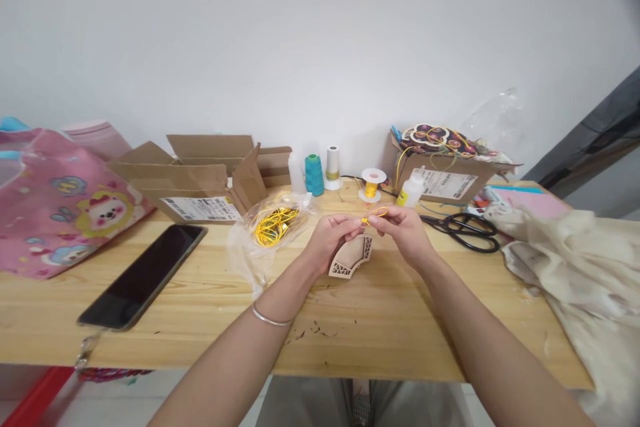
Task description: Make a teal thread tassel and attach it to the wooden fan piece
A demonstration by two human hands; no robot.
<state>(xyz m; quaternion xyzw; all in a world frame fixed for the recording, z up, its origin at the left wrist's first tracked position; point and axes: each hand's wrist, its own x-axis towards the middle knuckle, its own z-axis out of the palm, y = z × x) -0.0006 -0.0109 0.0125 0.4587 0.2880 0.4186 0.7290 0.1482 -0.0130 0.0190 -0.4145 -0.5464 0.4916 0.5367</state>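
Our fingers (383,220) clamp the yellow cord (367,220), with the wooden fan (351,253) at seven o'clock, nearer our left hand (330,238).

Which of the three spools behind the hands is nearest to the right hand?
The wide-rimmed spool of yellow cord; the teal spool and the slim white spool both stand farther left, farther from the right hand.
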